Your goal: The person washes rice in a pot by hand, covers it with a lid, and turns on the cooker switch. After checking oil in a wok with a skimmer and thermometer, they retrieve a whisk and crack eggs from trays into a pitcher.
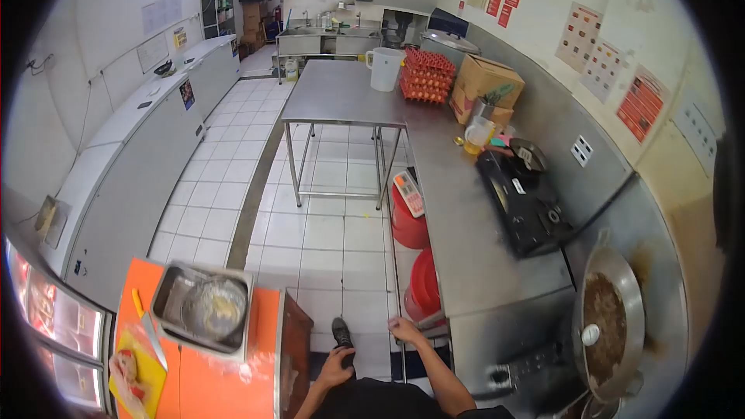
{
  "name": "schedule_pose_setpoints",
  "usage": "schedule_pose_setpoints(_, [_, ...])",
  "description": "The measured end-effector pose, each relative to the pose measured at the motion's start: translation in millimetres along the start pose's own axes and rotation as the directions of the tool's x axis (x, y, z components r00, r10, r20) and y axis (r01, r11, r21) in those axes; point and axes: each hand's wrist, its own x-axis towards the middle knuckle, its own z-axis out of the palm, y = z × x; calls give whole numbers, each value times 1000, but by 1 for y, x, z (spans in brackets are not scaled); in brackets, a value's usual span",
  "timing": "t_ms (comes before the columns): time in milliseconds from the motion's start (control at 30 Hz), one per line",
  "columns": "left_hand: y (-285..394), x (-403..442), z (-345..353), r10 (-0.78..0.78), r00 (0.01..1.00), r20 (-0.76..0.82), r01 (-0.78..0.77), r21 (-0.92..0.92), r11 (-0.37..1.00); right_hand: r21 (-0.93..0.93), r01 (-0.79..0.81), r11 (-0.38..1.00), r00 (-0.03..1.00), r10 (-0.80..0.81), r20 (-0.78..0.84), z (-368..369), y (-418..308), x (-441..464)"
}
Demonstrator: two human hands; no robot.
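Observation:
My left hand [335, 367] is low in front of my body, near my shoe [341, 332]. Its fingers are loosely extended and nothing shows in them. My right hand [403, 331] hangs further right, beside the metal counter's front edge, with loosely bent fingers and no visible object. To the left, an orange-topped table [268, 318] carries a steel pan [240, 287] with a round metal bowl [203, 312] inside. Next to these lies a knife with a yellow handle [137, 302]. Raw meat [124, 379] rests on a yellow cutting board [154, 379].
At right, a steel counter [466, 240] holds a black portable stove [524, 202], a cardboard box [485, 81] and stacked red egg trays [427, 75]. A wok [632, 295] contains brown liquid. Red buckets [423, 283] stand below. Ahead is a steel table [334, 93]; white chest freezers [140, 163] line the left.

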Motion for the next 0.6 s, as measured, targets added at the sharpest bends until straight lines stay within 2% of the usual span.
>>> schedule_pose_setpoints(33, [2, 40, -11, 7, 1000, 2, -7, 3, 1000, -84, -152, 985, 982, 160, 96, 4, 19, 24])
schedule_pose_setpoints(100, [29, 148, -48, -78, 994, 71, 91, -198, 976, -282, -202, 938, 953, 255, 165, -8, 4, 45])
schedule_pose_setpoints(133, [38, 200, -63, -133, 988, 77, 148, -237, 960, -128, -375, 918, 892, 395, 219, 4, 31, 56])
schedule_pose_setpoints(167, [48, 250, -77, -188, 978, 87, 205, -275, 939, -43, -347, 937, 898, 345, 273, 14, 63, 65])
schedule_pose_setpoints(200, [50, 301, -89, -112, 992, 58, 123, -278, 953, 52, -322, 945, 900, 289, 325, 22, 87, 72])
schedule_pose_setpoints(233, [49, 349, -104, -39, 999, 32, 46, -270, 962, 61, -330, 942, 901, 295, 317, 24, 91, 76])
schedule_pose_setpoints(267, [46, 395, -122, -30, 999, 43, 40, -259, 965, 123, -495, 860, 848, 447, 283, 29, 93, 85])
schedule_pose_setpoints(333, [37, 482, -156, 52, 996, 70, -30, -284, 958, 256, -748, 612, 663, 705, 252, 25, 90, 107])
schedule_pose_setpoints(400, [-24, 563, -176, -21, 996, 82, 39, -226, 973, 370, -889, 271, 383, 883, 272, 19, 104, 124])
schedule_pose_setpoints(467, [-109, 621, -199, -39, 999, 25, 37, 59, 998, 368, -894, 253, 370, 882, 293, 31, 166, 164])
schedule_pose_setpoints(500, [-155, 640, -208, -206, 978, 28, 194, 229, 954, 364, -899, 245, 366, 875, 316, 35, 182, 202])
schedule_pose_setpoints(533, [-191, 648, -218, -340, 940, -2, 317, 368, 874, 405, -911, 75, 231, 907, 351, 23, 163, 237])
schedule_pose_setpoints(567, [-226, 646, -231, -461, 885, 64, 402, 394, 826, 412, -908, 79, 240, 903, 355, 5, 148, 272])
schedule_pose_setpoints(600, [-247, 643, -243, -554, 818, 156, 415, 508, 755, 198, -898, 392, 439, 827, 352, -13, 160, 299])
